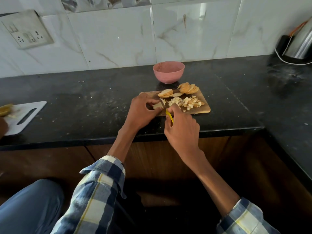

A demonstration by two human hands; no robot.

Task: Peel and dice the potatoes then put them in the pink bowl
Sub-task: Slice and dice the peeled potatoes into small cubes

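Note:
On the black counter lies a wooden cutting board (203,110). My left hand (141,111) pinches a potato slice (157,105) at the board's left end. My right hand (181,128) grips a yellow-handled knife (169,115), and its blade stands just right of that slice. A heap of diced potato (184,102) covers the middle of the board. Two stacks of round slices (188,88) lie along the far edge. Behind the board stands the pink bowl (168,72), and I see no potato in it.
A white plastic cutting board (25,115) with yellowish peelings lies at the left, where another person's hand shows at the frame edge. A steel kettle (300,43) with a cord stands at the back right. A wall socket is at upper left. The counter turns a corner on the right.

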